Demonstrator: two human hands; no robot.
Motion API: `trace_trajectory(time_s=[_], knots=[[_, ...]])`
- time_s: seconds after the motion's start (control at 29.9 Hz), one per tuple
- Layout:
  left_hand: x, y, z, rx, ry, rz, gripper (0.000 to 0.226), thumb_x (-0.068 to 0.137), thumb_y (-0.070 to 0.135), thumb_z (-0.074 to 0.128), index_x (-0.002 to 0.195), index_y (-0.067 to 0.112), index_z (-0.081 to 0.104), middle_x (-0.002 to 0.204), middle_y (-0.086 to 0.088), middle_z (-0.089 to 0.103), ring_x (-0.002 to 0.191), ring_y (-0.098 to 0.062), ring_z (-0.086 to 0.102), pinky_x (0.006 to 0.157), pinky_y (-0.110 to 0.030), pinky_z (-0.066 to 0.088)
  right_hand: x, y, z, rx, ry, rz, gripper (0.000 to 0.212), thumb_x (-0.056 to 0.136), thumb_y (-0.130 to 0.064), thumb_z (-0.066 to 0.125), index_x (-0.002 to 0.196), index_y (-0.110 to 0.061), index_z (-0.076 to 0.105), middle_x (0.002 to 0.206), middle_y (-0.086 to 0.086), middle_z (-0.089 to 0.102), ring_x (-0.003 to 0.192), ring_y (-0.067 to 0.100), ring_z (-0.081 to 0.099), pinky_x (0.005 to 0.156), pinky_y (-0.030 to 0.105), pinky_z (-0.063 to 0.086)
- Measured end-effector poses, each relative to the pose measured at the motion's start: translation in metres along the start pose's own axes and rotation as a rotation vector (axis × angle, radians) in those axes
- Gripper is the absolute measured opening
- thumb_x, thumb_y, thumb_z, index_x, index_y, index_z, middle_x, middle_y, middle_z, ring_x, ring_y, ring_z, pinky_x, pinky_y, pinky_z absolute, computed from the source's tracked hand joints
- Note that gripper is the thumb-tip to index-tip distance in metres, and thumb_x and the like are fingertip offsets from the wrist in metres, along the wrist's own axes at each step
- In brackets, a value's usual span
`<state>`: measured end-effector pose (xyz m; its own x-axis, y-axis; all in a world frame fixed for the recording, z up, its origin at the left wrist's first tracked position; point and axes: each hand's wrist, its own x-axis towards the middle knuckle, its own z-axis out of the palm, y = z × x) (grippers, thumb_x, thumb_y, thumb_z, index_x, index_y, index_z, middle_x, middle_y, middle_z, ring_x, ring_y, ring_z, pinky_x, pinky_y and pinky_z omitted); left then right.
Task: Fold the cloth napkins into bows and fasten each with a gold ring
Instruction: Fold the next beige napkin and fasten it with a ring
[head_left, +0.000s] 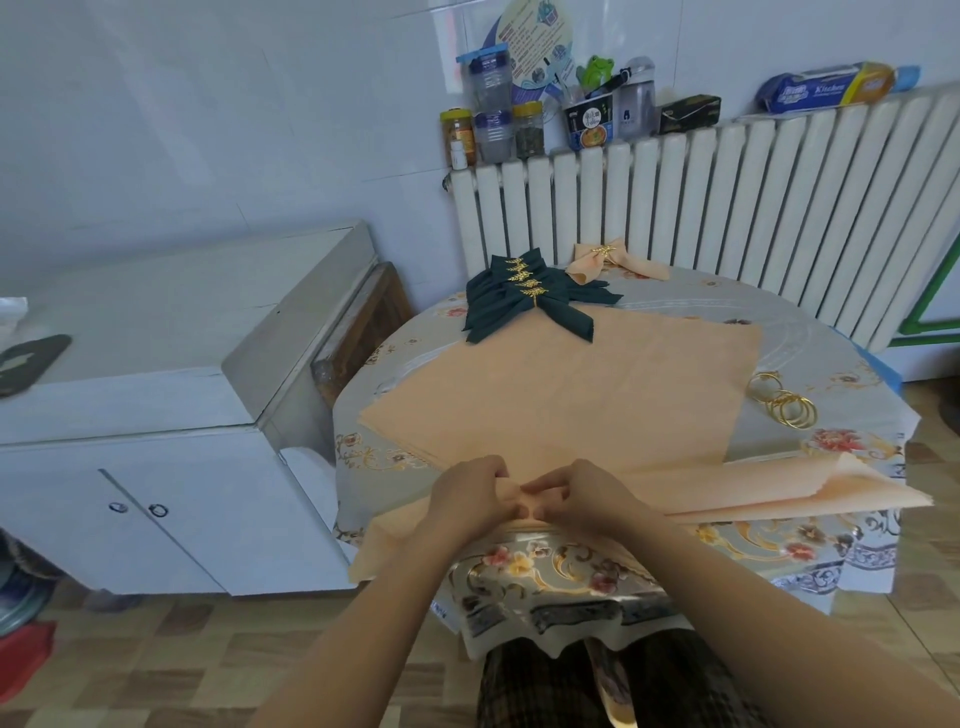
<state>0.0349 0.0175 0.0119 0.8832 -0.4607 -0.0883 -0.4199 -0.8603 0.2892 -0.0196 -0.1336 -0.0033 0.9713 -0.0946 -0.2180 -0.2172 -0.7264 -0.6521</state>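
One floral-clothed table (831, 457) beside radiator (727, 208)

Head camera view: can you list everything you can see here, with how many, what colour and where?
Table: one, round, floral grey cloth, centre.
Flat napkins: a stack, peach, mid-table.
Gathered napkin: one, peach, near edge, pinched at its middle.
Green bows: several, dark green, gold-ringed, far side.
Peach bow: one, ringed, behind them.
Gold rings: a loose cluster, right of the stack.
Radiator: one, white, behind the table.
Jars and bottles: several, mixed colours, atop the radiator.
Cabinet: one, white, left.
Left hand: pinches the gathered napkin.
Right hand: pinches it too.
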Motion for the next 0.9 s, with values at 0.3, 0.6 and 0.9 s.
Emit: trace_trajectory(time_s=[0.3,0.6,0.9], knots=[[-0.032,0.005,0.001,-0.440,-0.068,0.120,0.018,0.080,0.031,0.068,0.071,0.016,0.072,0.081,0.008,0.066,0.075,-0.003,0.059,0.064,-0.022,0.044,-0.004,0.008,-0.009,0.040,-0.079,-0.081,0.029,0.091,-0.019,0.053,0.118,-0.023,0.066,0.118,-0.003,0.065,0.096,0.005,0.055,0.079,0.016,0.037],[-0.044,0.009,-0.007,-0.477,-0.314,0.137,0.029,0.086,0.039,0.059,0.092,0.016,0.076,0.130,0.015,0.051,0.112,-0.004,0.048,0.096,-0.033,0.037,-0.021,0.011,-0.007,0.075,0.020,-0.141,0.021,0.087,-0.025,0.063,0.086,-0.008,0.075,0.087,0.011,0.063,0.070,0.009,0.050,0.054,0.010,0.035],[-0.038,0.010,-0.009,-0.541,-0.243,0.087,0.026,0.094,0.024,0.047,0.092,0.018,0.072,0.107,-0.004,0.064,0.086,-0.013,0.060,0.082,-0.035,0.049,-0.024,0.006,0.000,0.060,0.054,-0.081,0.015,0.077,-0.020,0.070,0.065,-0.013,0.064,0.079,-0.001,0.053,0.064,0.008,0.048,0.056,0.018,0.038]])
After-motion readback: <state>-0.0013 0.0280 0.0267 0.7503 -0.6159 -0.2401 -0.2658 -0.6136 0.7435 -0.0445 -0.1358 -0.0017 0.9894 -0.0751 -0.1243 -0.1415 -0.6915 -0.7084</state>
